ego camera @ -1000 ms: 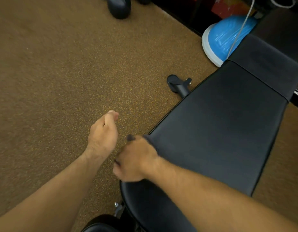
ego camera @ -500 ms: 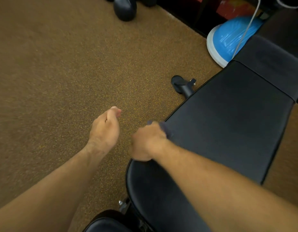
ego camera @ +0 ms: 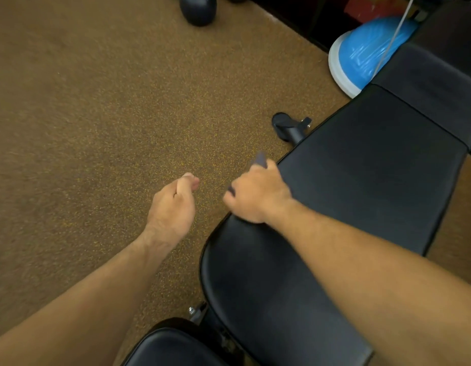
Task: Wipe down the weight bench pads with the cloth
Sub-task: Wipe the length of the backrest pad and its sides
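Observation:
A black padded weight bench (ego camera: 361,186) runs from lower middle to upper right, with a second pad (ego camera: 430,85) beyond a seam and a smaller pad (ego camera: 176,350) at the bottom. My right hand (ego camera: 258,196) grips a dark grey cloth (ego camera: 260,158) against the long pad's left edge; only bits of the cloth poke out past my fingers. My left hand (ego camera: 173,204) hovers over the floor to the left of the bench, fingers curled, holding nothing.
Brown speckled rubber floor (ego camera: 97,128) fills the left. A bench foot with a wheel (ego camera: 290,126) sticks out at the left edge. A blue balance dome (ego camera: 366,54) and white cable (ego camera: 390,40) sit top right; a black rounded weight (ego camera: 198,9) at top.
My right hand has slid the cloth forward along the pad's left edge, away from me. My left hand stayed beside it over the floor.

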The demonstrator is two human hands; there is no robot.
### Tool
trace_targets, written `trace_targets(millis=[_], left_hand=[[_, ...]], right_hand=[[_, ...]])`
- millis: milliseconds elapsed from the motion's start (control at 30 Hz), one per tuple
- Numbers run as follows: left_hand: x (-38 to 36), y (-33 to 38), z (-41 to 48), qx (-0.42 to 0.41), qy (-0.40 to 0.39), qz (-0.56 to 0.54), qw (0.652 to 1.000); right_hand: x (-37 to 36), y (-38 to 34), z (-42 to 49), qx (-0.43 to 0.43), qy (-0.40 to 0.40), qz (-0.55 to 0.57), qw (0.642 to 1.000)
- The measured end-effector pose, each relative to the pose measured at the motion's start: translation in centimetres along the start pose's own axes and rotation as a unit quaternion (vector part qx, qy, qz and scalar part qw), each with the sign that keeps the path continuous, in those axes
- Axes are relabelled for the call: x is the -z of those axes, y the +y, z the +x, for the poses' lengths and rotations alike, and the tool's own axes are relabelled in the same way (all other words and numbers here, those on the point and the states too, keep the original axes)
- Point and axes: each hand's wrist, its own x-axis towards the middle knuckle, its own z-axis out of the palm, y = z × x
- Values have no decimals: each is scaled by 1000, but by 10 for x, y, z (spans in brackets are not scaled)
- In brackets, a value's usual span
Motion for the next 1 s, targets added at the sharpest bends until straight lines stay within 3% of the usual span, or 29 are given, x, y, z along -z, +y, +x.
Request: trace_targets(millis=[133,333,500,733,900,1000], left_hand=[[-13,5,-8,13,-23,12,1000],[-37,6,-25,45,-92,58,993],[-43,0,-33,71,-107,94,987],[-44,-5,-33,100,-99,92,986],[-40,-10,-32,97,-137,38,985],[-38,-14,-29,109,-156,-50,980]], right_hand=[[-17,22,-17,-65,106,85,989],[-30,32,-65,-40,75,116,990],[-47,39,-111,-62,54,103,991],[-31,28,-75,-81,54,89,991],[-31,11,-53,-116,78,87,986],[-42,-14,-73,-72,96,96,988]])
